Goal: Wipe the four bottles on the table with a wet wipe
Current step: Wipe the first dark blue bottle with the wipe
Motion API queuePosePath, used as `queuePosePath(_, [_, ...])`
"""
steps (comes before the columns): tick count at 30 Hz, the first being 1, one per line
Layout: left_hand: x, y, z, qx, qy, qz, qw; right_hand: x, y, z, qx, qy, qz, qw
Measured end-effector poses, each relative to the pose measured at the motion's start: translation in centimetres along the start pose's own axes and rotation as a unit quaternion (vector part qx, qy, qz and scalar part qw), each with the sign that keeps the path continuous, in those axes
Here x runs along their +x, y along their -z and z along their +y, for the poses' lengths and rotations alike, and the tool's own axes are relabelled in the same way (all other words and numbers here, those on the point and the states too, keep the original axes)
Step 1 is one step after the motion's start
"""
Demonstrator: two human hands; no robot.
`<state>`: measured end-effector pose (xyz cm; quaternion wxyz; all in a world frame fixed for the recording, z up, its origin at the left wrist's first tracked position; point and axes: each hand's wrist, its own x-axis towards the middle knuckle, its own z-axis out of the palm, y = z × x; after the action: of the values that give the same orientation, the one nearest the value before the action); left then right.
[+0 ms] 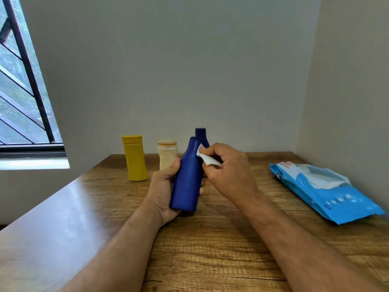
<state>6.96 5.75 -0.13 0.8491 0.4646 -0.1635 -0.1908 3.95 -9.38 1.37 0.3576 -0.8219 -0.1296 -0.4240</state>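
Blue bottle (186,178) being held tilted above table (210,249) centre, left hand (163,192) gripping body. Right hand (228,171) pinching wet wipe (207,158) against neck at 1 o'clock. Risk: wet plastic slipping, falling onto bottles standing at 12 o'clock.

Two bare forearms, no sleeves, left hand (163,192), right hand (228,175)

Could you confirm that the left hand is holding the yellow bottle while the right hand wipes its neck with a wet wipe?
Not quite: the left hand grips the blue bottle, not the yellow bottle, which stands untouched on the table. The head view shows this. The right hand does press the wet wipe to the held bottle's neck.
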Motion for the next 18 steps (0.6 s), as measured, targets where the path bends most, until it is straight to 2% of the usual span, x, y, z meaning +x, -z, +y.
queuePosePath(2, [0.19, 0.24, -0.04, 0.001, -0.013, 0.014, 1.000, -0.13, 0.10, 0.12, -0.011, 0.020, -0.037, 0.999])
queuePosePath(6, [0.40, 0.37, -0.25, 0.025, -0.032, 0.024, 0.999, -0.31, 0.04, 0.11, -0.040, 0.072, -0.057, 0.995])
queuePosePath(12, [0.45, 0.59, -0.62, 0.073, -0.031, -0.008, 0.997, 0.04, 0.20, 0.07, -0.012, 0.018, 0.023, 1.000])
queuePosePath(14, [0.57, 0.68, -0.69, 0.080, -0.043, -0.020, 0.996, -0.03, 0.31, 0.15, -0.005, 0.011, 0.001, 1.000])
queuePosePath(18, [0.61, 0.72, -0.38, 0.081, -0.074, -0.036, 0.993, -0.28, 0.26, -0.01, 0.037, 0.008, -0.098, 0.994])
